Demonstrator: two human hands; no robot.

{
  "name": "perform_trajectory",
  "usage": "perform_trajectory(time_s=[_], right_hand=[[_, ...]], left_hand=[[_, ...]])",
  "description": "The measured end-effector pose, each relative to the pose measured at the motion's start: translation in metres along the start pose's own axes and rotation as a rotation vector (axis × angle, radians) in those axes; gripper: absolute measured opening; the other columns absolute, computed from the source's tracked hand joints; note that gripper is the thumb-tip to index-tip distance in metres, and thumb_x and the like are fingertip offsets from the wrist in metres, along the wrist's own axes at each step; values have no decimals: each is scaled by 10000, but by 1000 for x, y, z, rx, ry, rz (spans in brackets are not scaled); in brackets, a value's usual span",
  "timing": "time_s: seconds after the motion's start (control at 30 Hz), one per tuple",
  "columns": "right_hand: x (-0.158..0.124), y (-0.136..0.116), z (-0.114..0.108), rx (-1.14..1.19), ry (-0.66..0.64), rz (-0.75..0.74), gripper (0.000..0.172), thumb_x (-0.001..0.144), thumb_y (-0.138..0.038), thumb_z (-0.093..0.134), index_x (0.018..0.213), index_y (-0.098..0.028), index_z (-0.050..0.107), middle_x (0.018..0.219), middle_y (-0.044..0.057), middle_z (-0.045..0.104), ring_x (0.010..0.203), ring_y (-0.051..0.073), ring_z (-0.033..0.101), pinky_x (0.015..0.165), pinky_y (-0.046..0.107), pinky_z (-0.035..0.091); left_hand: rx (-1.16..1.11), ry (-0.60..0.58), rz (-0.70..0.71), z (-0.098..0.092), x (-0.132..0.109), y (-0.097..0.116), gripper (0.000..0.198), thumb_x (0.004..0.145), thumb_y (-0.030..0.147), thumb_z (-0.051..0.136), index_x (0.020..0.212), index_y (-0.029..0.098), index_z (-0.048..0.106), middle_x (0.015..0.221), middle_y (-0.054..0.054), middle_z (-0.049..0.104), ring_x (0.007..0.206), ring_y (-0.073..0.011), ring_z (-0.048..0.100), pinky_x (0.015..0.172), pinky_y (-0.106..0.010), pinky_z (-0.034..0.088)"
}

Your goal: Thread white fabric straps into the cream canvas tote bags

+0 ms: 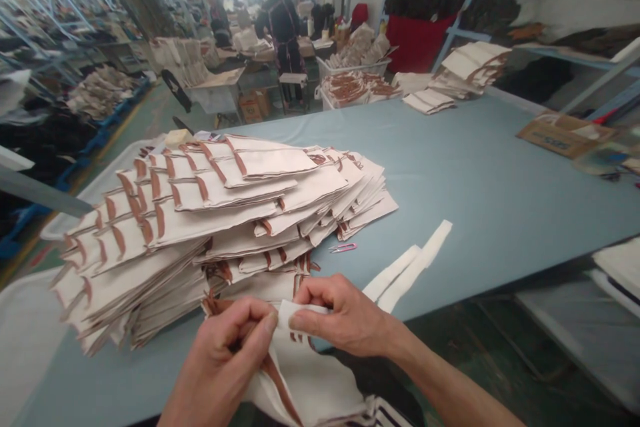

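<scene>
At 6 o'clock, over the near edge of the blue counter (500, 200), the left hand (225, 353) and right hand (345, 320) both pinch the top edge of a cream canvas piece (310, 380) with brown straps. Its lower end is cut off. A fanned stack (200, 213) fills 9 to 11 o'clock. Pink snips (344, 248) and white strips (410, 267) lie just beyond. Bare counter opens toward 2 o'clock, up to a cardboard box (565, 133).
</scene>
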State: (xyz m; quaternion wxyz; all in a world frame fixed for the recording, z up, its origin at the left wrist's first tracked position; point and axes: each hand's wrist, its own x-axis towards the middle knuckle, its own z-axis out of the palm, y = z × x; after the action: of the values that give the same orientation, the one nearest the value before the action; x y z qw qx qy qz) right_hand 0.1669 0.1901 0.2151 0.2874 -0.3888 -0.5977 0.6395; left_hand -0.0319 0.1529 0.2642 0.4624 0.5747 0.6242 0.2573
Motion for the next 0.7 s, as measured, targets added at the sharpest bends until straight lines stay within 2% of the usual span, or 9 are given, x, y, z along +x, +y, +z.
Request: perform_trajectory(time_s=[0.2, 0.3, 0.37, 0.43, 0.5, 0.57, 0.63, 0.7], right_hand=[[-1, 6, 0, 283, 12, 17, 455, 877, -600, 747, 812, -177, 593, 582, -69, 508, 481, 67, 392, 443, 185, 278], [5, -2, -3, 454, 142, -60, 498, 876, -648, 743, 815, -188, 560, 537, -105, 427, 444, 51, 309, 416, 175, 238], [10, -15, -7, 589, 242, -150, 478, 890, -617, 751, 804, -202, 530, 502, -129, 373, 420, 44, 243, 404, 169, 215], [14, -31, -13, 723, 243, -220, 468, 889, -565, 777, 768, -217, 487, 468, -146, 328, 391, 42, 180, 383, 166, 191], [18, -50, -21, 811, 169, -251, 480, 871, -503, 811, 725, -223, 449, 450, -151, 306, 376, 42, 144, 366, 160, 181], [23, -65, -27, 883, 102, -255, 430, 882, -433, 806, 728, -222, 465, 447, -155, 278, 378, 50, 106, 358, 151, 173], [30, -75, -32, 968, 80, -235, 303, 963, -388, 704, 784, -226, 521, 444, -156, 233, 390, 75, 43, 347, 152, 148], [40, -78, -35, 1054, 111, -191, 278, 1071, -363, 509, 829, -234, 556, 438, -149, 179, 410, 108, -26, 334, 167, 110]], left_hand=[[-102, -2, -14, 7, 7, -4, 399, 938, 532, 579, 688, 222, 581, 534, 25, 637, 521, -150, 551, 535, -220, 398], [-71, -21, 22, 9, 17, -20, 395, 944, 556, 581, 744, 218, 621, 555, 34, 608, 521, -146, 539, 520, -218, 385], [-5, -66, 62, 12, 29, -36, 369, 942, 555, 594, 881, 210, 710, 555, 45, 571, 526, -150, 519, 514, -221, 383], [31, -146, 103, 16, 44, -49, 414, 954, 556, 574, 1065, 202, 757, 618, 23, 633, 594, -176, 572, 565, -230, 446], [-3, -187, 140, 22, 58, -56, 456, 965, 556, 544, 1142, 202, 770, 856, -42, 766, 822, -232, 685, 784, -279, 546], [-49, -205, 154, 30, 69, -55, 473, 968, 558, 533, 1154, 201, 782, 1053, -82, 792, 1009, -276, 696, 955, -336, 532], [-70, -241, 161, 38, 75, -49, 484, 988, 558, 512, 1172, 199, 779, 1056, -84, 778, 1031, -280, 680, 956, -344, 518], [-96, -306, 170, 46, 78, -42, 543, 1018, 588, 439, 1188, 189, 766, 898, -54, 728, 908, -248, 654, 854, -320, 513]])
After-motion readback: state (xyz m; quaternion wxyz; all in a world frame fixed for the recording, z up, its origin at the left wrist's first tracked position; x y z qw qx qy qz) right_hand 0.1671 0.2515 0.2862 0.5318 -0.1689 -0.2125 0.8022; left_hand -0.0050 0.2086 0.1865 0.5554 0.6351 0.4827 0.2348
